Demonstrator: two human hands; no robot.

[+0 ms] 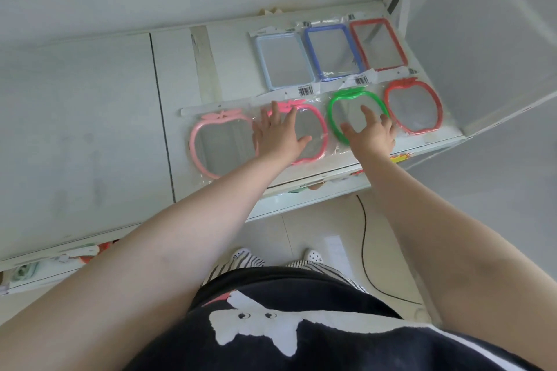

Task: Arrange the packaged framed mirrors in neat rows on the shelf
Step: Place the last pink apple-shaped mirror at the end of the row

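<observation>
While seven packaged mirrors lie in two rows on the white shelf (229,51), left hand (278,135) rests flat, fingers spread, on the hot-pink apple-shaped mirror (313,132) and right hand (372,135) rests flat, gripping nothing, on the green apple-shaped mirror (337,108) beside it.

You have seven packaged mirrors on the shelf (229,48).
- Rectangular, three: light blue (281,61), dark blue (331,51), red (379,44).
- Apple-shaped, four: pale pink (221,144), hot pink (313,132), green (349,111), red (413,105).
- Barcode labels you can count: four.
</observation>
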